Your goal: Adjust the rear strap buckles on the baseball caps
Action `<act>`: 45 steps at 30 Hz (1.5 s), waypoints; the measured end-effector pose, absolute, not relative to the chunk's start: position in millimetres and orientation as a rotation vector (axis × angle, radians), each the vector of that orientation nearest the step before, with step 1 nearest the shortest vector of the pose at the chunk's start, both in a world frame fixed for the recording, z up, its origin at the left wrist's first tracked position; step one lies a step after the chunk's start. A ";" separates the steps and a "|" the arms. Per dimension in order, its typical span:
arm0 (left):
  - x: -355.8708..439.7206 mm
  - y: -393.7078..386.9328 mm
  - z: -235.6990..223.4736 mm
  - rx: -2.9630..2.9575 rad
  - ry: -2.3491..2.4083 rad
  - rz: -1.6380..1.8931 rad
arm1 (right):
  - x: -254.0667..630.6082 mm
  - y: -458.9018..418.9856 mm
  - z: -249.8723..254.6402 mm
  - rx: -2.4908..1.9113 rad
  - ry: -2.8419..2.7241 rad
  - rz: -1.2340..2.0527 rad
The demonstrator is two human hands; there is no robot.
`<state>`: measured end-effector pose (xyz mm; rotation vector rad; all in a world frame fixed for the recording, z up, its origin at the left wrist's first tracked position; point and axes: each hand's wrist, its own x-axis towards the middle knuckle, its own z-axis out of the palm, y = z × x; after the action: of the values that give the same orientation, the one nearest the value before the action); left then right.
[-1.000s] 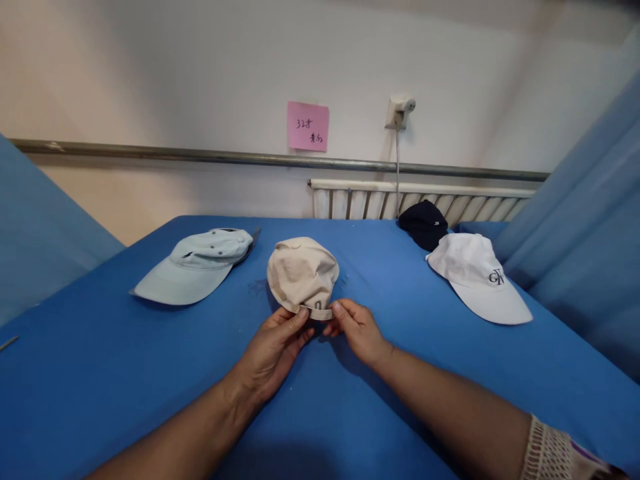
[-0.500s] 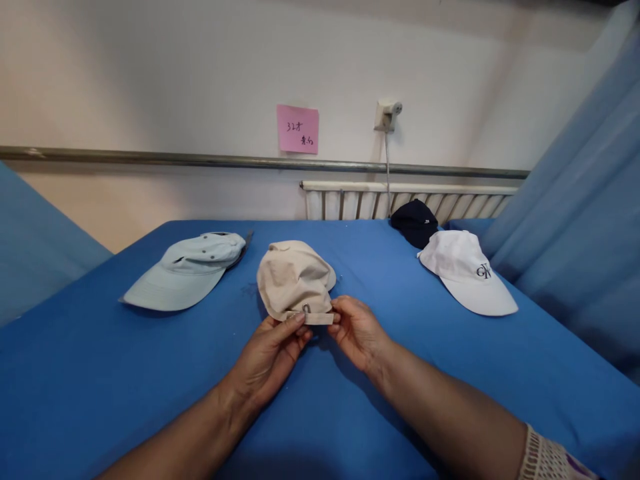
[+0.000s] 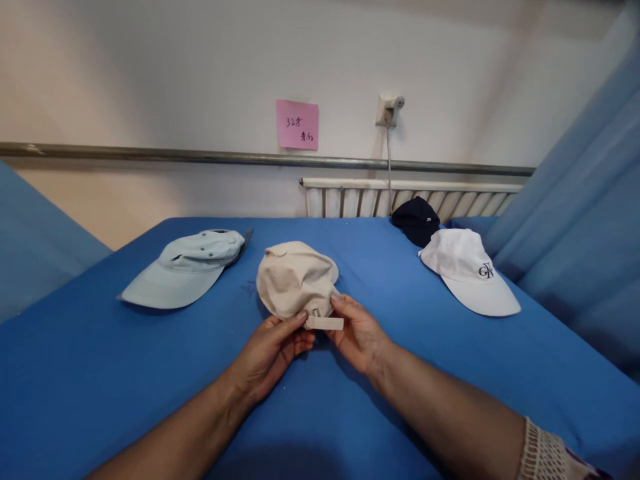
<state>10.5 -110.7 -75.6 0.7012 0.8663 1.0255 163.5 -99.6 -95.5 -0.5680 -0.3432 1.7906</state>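
A beige baseball cap (image 3: 295, 277) is in the middle, its back turned toward me and its brim mostly hidden on the far right side. My left hand (image 3: 273, 353) grips the lower back edge, thumb on top beside the strap. On the other side, my right hand (image 3: 357, 333) pinches the cap's edge, thumb on the fabric and fingers underneath. The beige strap (image 3: 325, 323) hangs with its loose end pointing right, just below a small metal buckle (image 3: 315, 311).
A pale mint cap (image 3: 185, 267) lies at left on the blue-covered table (image 3: 150, 373). At right are a white cap (image 3: 467, 270) with black letters and a navy cap (image 3: 416, 220) behind it. A radiator (image 3: 350, 200) and blue curtains (image 3: 575, 193) border the table.
The strap's loose end has shifted right and slightly down, sticking out further. My right thumb has moved up onto the cap's edge. The other caps stay put.
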 end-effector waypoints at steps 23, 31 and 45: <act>14.6 -119.7 -66.2 0.562 0.715 1.107 | 176.5 -106.1 -84.9 -0.398 -0.521 1.902; 7.9 -120.0 -64.0 0.614 0.696 1.060 | 169.5 -109.4 -84.6 -0.569 -0.599 1.821; 14.9 -117.3 -75.4 0.796 0.851 1.104 | 160.7 -113.7 -85.8 -0.719 -0.498 1.791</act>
<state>14.9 -117.3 -75.4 0.7963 0.8507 1.1043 160.7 -113.7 -85.8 -0.7190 -0.4981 1.7910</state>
